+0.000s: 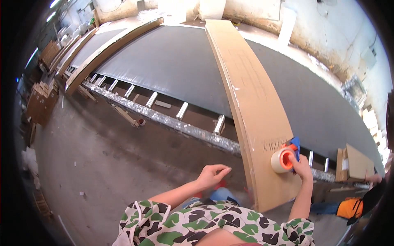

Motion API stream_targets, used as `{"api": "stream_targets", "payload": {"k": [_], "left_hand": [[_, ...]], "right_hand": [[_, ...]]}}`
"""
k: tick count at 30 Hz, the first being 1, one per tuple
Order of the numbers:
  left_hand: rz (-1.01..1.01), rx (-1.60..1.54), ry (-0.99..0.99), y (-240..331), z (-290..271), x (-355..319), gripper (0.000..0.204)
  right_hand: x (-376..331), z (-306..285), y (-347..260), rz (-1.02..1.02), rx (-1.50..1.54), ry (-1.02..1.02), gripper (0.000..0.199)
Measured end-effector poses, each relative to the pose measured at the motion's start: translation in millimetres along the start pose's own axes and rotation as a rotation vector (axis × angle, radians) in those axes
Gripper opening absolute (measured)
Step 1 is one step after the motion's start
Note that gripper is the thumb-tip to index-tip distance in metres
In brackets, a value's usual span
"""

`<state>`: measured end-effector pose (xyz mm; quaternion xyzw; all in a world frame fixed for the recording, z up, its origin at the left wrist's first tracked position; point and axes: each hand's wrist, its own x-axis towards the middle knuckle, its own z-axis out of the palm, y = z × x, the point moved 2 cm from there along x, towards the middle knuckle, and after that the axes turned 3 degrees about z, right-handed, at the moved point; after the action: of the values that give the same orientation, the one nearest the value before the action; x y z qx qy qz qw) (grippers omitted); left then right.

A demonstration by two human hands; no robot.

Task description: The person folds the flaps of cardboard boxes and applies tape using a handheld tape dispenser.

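Note:
In my right hand [303, 167] is a tape dispenser [296, 146] with blue and orange-red parts. Its wide roll of pale tape [278, 161] faces left, over the near end of a long, flat cardboard box [250, 98]. This box lies across a dark grey conveyor belt [172, 61], and its near end sticks out over the belt's edge toward me. Left of that end, my left hand [212, 175] hangs in the air with fingers curled together. Nothing shows between them, and they are apart from the box.
Metal rollers [182, 110] and a frame rail [164, 117] run along the belt's near side. Another long box [111, 51] crosses the belt farther left. Cartons [41, 100] are stacked at far left. An open carton [355, 164] stands at right, near another person with an orange bag [350, 208].

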<state>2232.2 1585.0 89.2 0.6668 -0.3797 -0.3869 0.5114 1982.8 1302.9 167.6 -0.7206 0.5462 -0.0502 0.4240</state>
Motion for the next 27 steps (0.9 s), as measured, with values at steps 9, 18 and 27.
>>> {"api": "stream_targets", "payload": {"k": [9, 18, 27], "left_hand": [[-0.094, 0.077, 0.065, 8, -60, 84, 0.03], [-0.017, 0.067, 0.156, 1, -148, 239, 0.032], [0.152, -0.113, 0.34, -15, -276, 500, 0.032]], "right_hand": [[225, 60, -170, -0.283, 0.271, -0.074, 0.027], [235, 190, -245, -0.568, -0.128, -0.079, 0.087], [64, 213, -183, 0.012, -0.738, 0.442, 0.103]]}}
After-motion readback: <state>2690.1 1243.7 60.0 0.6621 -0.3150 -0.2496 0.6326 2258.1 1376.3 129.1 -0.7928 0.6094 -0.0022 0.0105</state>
